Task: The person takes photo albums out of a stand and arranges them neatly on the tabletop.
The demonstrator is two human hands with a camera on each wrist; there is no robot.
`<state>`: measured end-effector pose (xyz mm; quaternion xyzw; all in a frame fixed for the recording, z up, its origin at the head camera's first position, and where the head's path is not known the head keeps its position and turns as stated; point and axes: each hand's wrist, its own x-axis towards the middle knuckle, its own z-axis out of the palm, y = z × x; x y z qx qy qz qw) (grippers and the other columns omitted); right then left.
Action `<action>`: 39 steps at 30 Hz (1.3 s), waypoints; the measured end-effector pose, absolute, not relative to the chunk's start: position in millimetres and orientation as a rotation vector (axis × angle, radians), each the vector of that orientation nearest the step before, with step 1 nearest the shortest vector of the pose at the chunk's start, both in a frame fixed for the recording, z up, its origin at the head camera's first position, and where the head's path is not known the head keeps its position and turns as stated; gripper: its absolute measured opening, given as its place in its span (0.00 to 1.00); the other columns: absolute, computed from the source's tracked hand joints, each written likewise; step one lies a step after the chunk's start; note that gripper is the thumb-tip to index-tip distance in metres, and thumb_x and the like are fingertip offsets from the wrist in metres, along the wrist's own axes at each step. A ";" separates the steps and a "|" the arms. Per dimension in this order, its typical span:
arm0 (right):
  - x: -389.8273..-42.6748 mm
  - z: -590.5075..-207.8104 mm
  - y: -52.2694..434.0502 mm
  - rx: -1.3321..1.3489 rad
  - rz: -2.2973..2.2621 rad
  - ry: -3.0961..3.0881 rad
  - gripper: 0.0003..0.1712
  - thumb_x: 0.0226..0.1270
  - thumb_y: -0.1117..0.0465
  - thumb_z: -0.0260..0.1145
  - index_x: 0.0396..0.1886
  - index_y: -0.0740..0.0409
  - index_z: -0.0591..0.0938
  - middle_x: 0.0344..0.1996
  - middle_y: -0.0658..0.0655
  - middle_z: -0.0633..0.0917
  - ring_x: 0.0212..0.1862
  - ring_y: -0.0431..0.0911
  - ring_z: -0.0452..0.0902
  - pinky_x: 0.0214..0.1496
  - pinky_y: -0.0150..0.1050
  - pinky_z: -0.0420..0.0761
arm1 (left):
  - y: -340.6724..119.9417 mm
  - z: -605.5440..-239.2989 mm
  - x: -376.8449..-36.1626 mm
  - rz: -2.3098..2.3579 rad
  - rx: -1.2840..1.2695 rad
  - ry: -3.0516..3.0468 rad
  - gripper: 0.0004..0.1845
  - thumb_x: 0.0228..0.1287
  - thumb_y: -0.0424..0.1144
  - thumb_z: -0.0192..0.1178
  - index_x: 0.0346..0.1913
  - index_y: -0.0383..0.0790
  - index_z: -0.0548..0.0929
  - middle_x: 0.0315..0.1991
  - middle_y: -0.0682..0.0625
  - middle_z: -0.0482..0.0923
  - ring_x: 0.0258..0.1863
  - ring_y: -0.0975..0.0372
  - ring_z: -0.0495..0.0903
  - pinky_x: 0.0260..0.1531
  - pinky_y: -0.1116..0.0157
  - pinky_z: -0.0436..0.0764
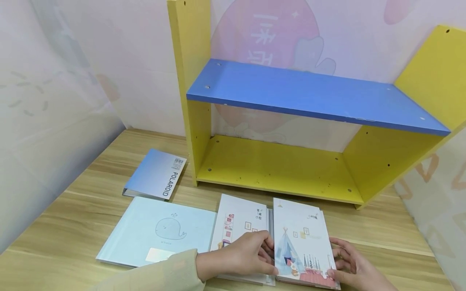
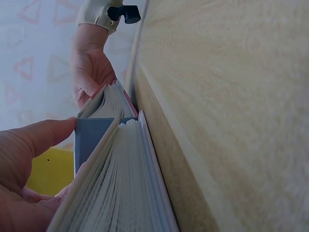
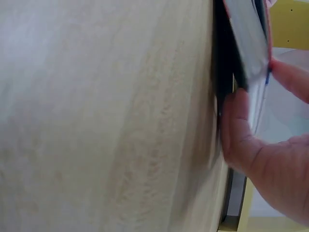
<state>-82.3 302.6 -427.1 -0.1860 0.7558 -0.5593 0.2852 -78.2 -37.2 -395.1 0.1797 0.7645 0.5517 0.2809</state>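
From the left I see a blue Polaroid album (image 1: 155,174) and a pale whale book (image 1: 158,234), both flat on the worktop (image 1: 73,226) and untouched. Next, my left hand (image 1: 243,254) rests on the open photo album (image 1: 276,238), which lies in front of the yellow shelf (image 1: 280,169). Its fingers curl over the left half near the spine, so this grip is grasping the album. The right hand (image 1: 351,262) pinches the outer edge of the right half, thumb under it.

I judge the album rather heavy and stiff, with thick pages and smooth covers that may slip. Holding it by the spine and outer edge seems safest.
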 end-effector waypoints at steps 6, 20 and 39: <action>-79.8 -421.6 297.2 -0.469 -1.267 2.236 0.47 0.66 0.68 0.67 0.69 0.87 0.47 0.51 0.67 0.76 0.38 0.34 0.78 0.38 0.29 0.79 | -37.4 -395.1 -80.0 1.464 0.498 2.044 0.17 0.56 0.34 0.73 0.44 0.41 0.76 0.36 0.56 0.81 0.33 0.73 0.82 0.38 0.77 0.80; -80.9 -413.3 293.8 -0.397 -1.159 2.268 0.46 0.67 0.63 0.68 0.66 0.91 0.53 0.41 0.58 0.75 0.34 0.31 0.74 0.35 0.29 0.78 | -37.1 -395.1 -80.4 1.485 0.503 1.992 0.15 0.60 0.34 0.70 0.44 0.41 0.75 0.39 0.54 0.82 0.36 0.72 0.84 0.38 0.76 0.80; -86.7 -405.2 294.6 -0.425 -1.192 2.406 0.34 0.74 0.66 0.58 0.66 0.87 0.57 0.46 0.59 0.78 0.40 0.27 0.72 0.39 0.27 0.79 | -63.5 -378.3 -86.0 1.499 0.484 2.065 0.17 0.67 0.38 0.63 0.56 0.39 0.79 0.43 0.54 0.84 0.43 0.64 0.85 0.41 0.71 0.82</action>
